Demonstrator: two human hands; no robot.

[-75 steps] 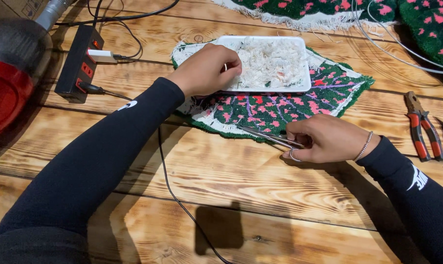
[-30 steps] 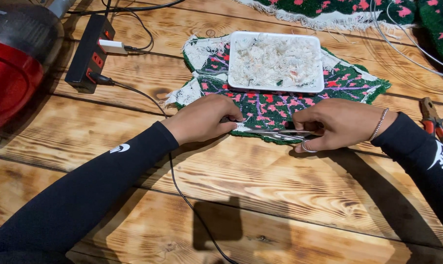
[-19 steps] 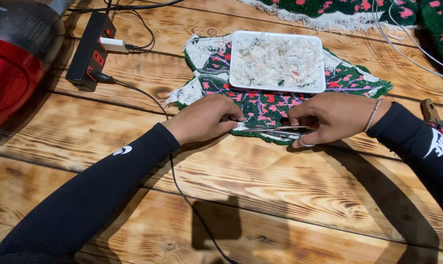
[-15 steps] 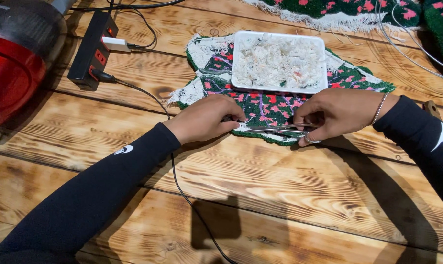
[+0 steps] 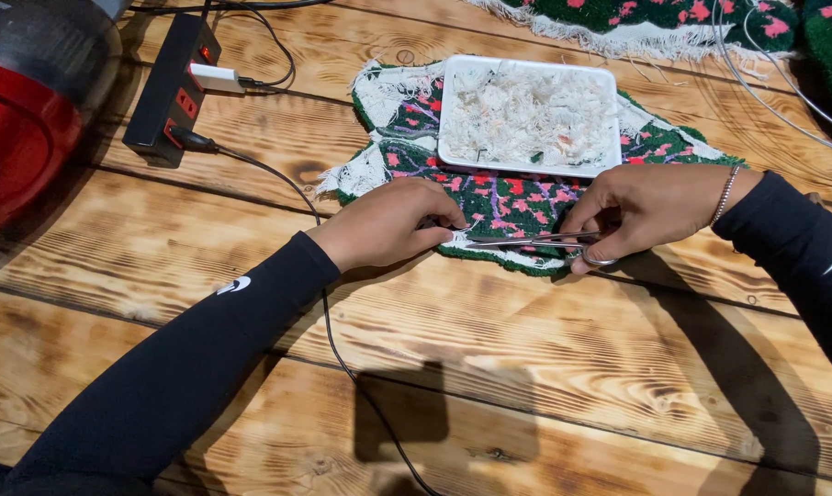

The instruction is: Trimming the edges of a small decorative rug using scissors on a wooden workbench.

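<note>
My right hand [image 5: 650, 207] clamped on scissors [image 5: 526, 242], fingers through loops, blades lying along near edge of green floral rug piece [image 5: 517, 197], tips toward 9 o'clock. My left hand [image 5: 388, 225] curled shut, pinching rug edge right at blade tips. Rug piece at centre of wooden surface [image 5: 545, 367]. White tray [image 5: 453, 110] of pale scraps rests on rug at 12 o'clock. Black power strip [image 5: 168, 92] at 10 o'clock, red appliance [image 5: 16, 138] beyond it.
</note>
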